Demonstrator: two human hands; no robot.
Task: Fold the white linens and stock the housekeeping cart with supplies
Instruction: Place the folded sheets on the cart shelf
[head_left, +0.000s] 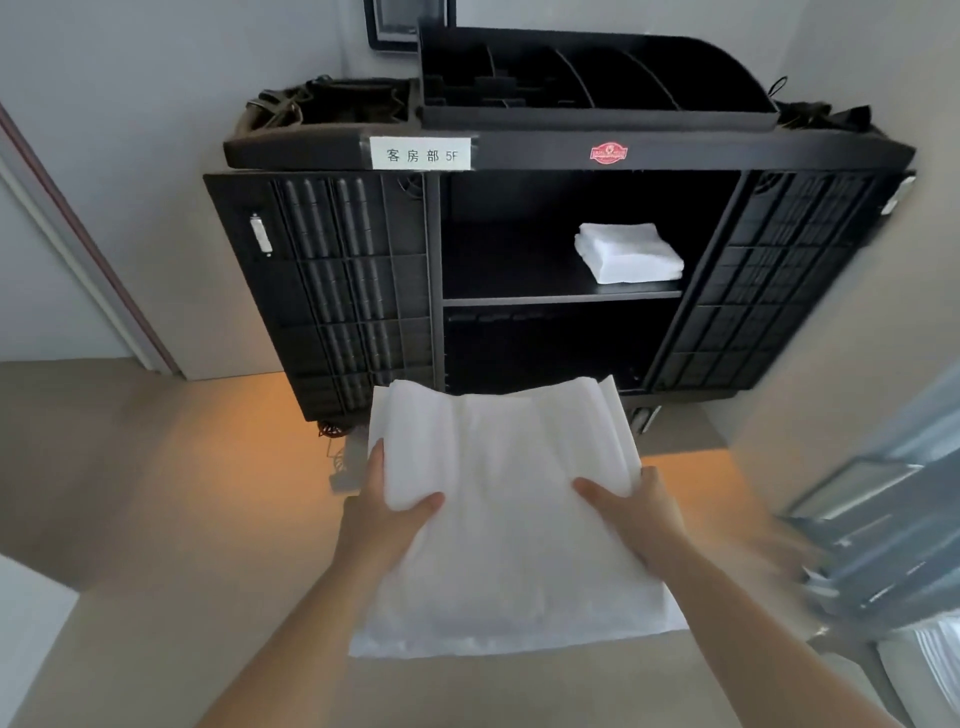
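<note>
A large folded white linen (506, 499) is held flat in front of me, its far edge level with the bottom of the black housekeeping cart (566, 156). My left hand (387, 512) grips its left side, thumb on top and fingers underneath. My right hand (636, 506) grips the right side the same way. The cart's doors stand open. A small stack of folded white towels (626, 253) lies at the right of the upper shelf (519, 300). The lower compartment looks dark with nothing visible in it.
A black divided organiser tray (587, 78) sits on the cart top, with dark bags at both ends. The open doors (343, 280) jut out left and right. A blurred metal frame (872, 540) stands at the right. Beige carpet lies below, lit orange at the left.
</note>
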